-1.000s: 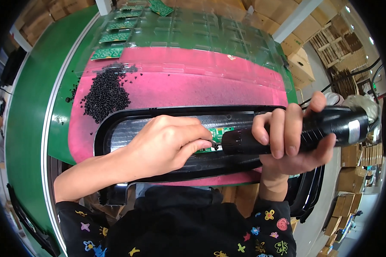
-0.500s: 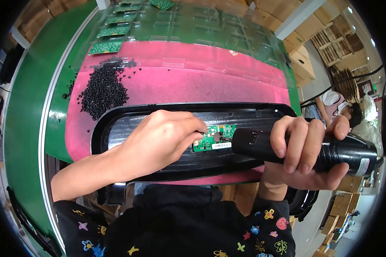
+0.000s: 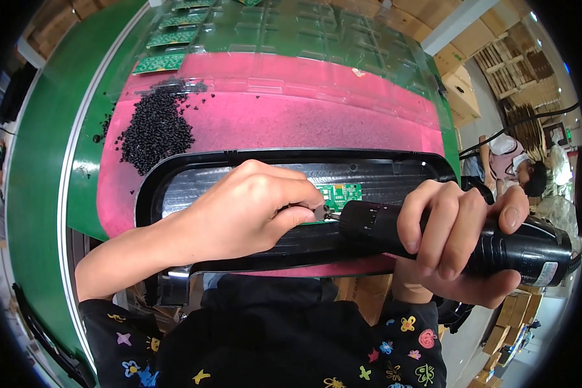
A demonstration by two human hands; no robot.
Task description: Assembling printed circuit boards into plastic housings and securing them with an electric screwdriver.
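Note:
My right hand (image 3: 449, 229) is wrapped round a black electric screwdriver (image 3: 368, 225), which lies almost level with its bit pointing left. My left hand (image 3: 258, 204) is closed in a pinch, its thumb and forefinger right by the bit's tip. Whatever small piece the fingers hold is too hidden to name. Beneath the fingertips a green circuit board (image 3: 349, 192) sits inside a long black plastic housing (image 3: 291, 258); the hand covers the board's left part. A small dark round part (image 3: 320, 213) shows between the fingertips and the bit.
A heap of small black screws (image 3: 154, 132) lies on the pink mat (image 3: 271, 119), left of the housing's far rim. Clear plastic trays (image 3: 291, 39) with green boards (image 3: 159, 63) stand farther back. At the right, another person (image 3: 507, 161) is beside cardboard boxes (image 3: 459, 94).
The screwdriver's tip has come slightly left and down to meet my left fingertips. My left hand has shifted right, now covering more of the board.

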